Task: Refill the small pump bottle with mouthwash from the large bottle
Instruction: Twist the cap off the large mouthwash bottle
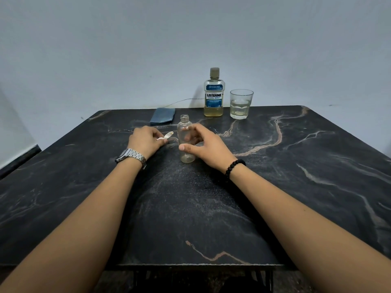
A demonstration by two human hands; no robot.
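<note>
Pump head (167,136) is off and pinched in the left hand (146,142), fingers curled round it, its dip tube trailing toward the small pump bottle (186,140). That bottle stands upright mid-table, neck open, nearly empty (maybe a film of liquid at the bottom, hard to tell). Right hand (203,144) is around it: fingers loosely curved behind the clear body, thumb in front; firm contact cannot be confirmed. So uncapping looks done. Left to do: fetch the large bottle (213,94), uncap it, pour, refit the pump. Large bottle stands capped at the far table edge, well apart from both hands, only a low band of yellowish liquid inside. Glass (241,103) just beside it on its right, partly filled. Folded blue cloth (162,116) lies behind the small bottle. Table (296,187) is dark marble-look with pale veins, pushed against a plain grey-blue wall (127,49); thin cable runs along the wall behind the cloth.
</note>
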